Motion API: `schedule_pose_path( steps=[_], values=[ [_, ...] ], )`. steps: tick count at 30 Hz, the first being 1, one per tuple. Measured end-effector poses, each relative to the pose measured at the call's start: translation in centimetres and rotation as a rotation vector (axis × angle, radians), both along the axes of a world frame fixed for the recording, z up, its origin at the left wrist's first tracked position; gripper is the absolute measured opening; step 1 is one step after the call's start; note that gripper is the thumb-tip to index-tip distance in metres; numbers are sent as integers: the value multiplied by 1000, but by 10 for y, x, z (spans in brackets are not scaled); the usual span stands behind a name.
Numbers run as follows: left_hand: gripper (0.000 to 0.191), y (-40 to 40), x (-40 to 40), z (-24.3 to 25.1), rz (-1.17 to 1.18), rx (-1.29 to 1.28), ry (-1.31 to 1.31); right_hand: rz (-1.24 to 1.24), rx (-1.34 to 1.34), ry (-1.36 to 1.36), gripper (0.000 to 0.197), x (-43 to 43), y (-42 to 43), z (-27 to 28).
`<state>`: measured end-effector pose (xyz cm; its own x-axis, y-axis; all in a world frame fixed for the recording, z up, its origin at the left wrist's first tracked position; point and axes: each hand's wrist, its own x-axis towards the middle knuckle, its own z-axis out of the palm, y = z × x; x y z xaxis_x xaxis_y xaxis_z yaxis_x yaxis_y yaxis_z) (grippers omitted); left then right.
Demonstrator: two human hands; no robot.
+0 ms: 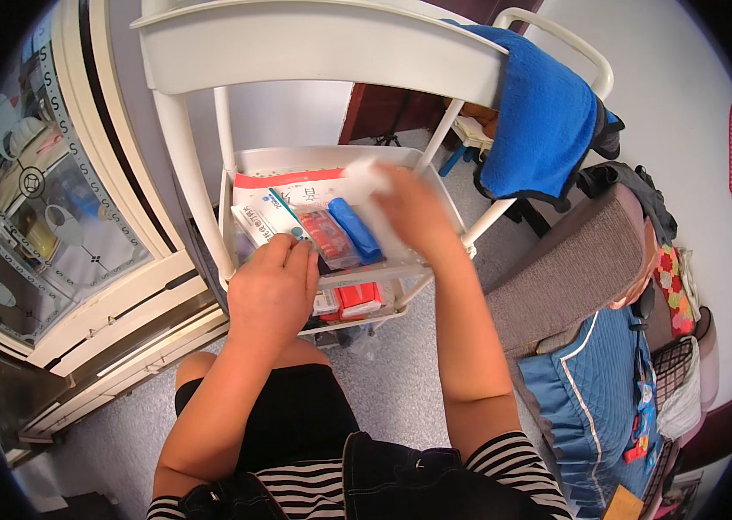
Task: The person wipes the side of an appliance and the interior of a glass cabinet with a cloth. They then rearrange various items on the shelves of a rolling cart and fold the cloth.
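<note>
Before me stands a white rolling cart whose middle tray (333, 156) holds several items. My left hand (272, 283) is curled over this tray's front rim, its fingertips beside a white printed box (266, 221). Motion blurs my right hand (415, 211), which is above the tray's right side with a white tissue or cloth (366, 170) in its fingers. Between the hands lie a rolled blue item (354, 229) and a clear plastic pouch (327, 237) with red contents. A red-and-white printed sheet or packet (314, 185) lies at the back, partly covered.
Overhead, the cart's white top tray (320, 49) has a blue towel (538, 123) hanging over its right side. Red packages (359, 299) sit on the bottom tray. A glazed cabinet door (60, 175) is at left; a grey upholstered sofa (567, 273) with a blue quilted cover (590, 390) stands at right.
</note>
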<state>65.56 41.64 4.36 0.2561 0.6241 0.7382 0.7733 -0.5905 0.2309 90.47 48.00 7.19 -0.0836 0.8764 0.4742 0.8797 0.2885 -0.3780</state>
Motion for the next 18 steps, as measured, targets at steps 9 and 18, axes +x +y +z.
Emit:
schedule_pose_path(
  steps=[9,18],
  values=[
    [16,-1,-4,0,-11,10,24,-92,59,-172,25,-7,-17,-10],
    [11,0,-1,-1,-32,20,3,-317,-109,-412,30,21,-22,-12]
  ],
)
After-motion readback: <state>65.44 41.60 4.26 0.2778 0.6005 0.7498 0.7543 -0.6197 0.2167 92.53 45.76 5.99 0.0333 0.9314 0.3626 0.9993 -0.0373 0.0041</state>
